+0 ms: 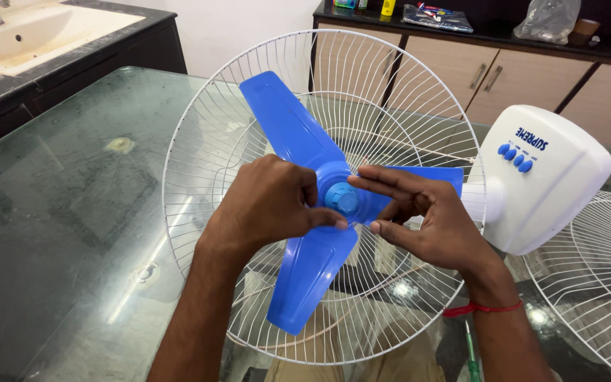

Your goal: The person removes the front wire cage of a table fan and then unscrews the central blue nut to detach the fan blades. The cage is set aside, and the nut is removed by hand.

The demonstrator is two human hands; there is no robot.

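I have both hands at the blue hub cap [341,199] mid-guard [199,141]: left hand [270,201] pinches blade hub, right hand [419,216] fingers close on cap—I'd brace blade [284,127], twist cap squarely.

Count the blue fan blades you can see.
3. One blade points up-left, one points down, and one points right, mostly hidden behind the right hand. All sit inside the white wire guard.
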